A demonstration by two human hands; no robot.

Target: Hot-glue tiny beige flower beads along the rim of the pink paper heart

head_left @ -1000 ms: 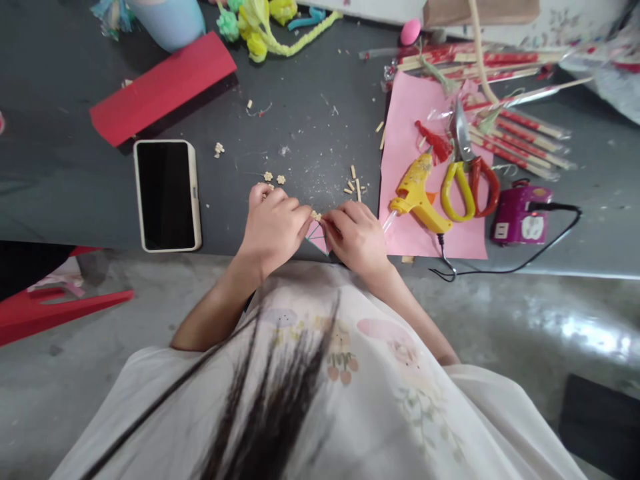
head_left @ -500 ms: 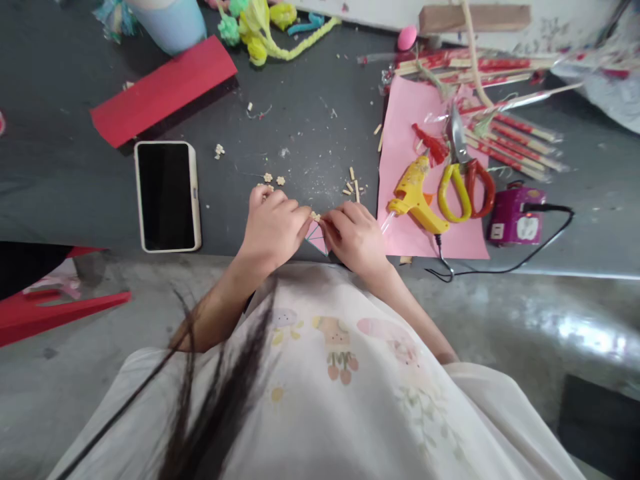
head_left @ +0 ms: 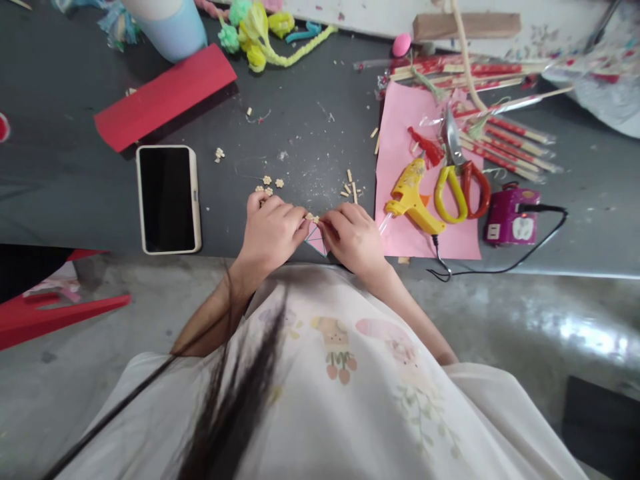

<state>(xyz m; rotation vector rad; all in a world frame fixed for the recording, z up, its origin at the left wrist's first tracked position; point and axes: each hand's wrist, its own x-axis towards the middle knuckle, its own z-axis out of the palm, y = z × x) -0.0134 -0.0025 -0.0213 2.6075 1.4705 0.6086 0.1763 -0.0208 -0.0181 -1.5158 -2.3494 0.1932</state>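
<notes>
My left hand (head_left: 273, 230) and my right hand (head_left: 353, 237) meet near the table's front edge, fingertips pinched around small pale wooden pieces (head_left: 313, 218). Exactly which fingers grip which piece is hidden. Under the fingertips lies a small pink paper piece (head_left: 316, 239) with dark lines on it. Several little flower-shaped wooden pieces (head_left: 267, 181) rest just beyond my left fingers. Short cut sticks (head_left: 346, 190) are scattered beyond my right hand.
On the right, a pink sheet (head_left: 400, 113) carries a yellow glue gun (head_left: 411, 200) and scissors (head_left: 457, 173). A purple box (head_left: 513, 215) with a cable stands beside it. To the left are a phone (head_left: 167, 200), a red folded strip (head_left: 165, 97) and a blue-white cup (head_left: 173, 30).
The view has shifted slightly. Both hands stay together in nearly the same pose, with the left fingertips drawn slightly back from the small wooden pieces.
</notes>
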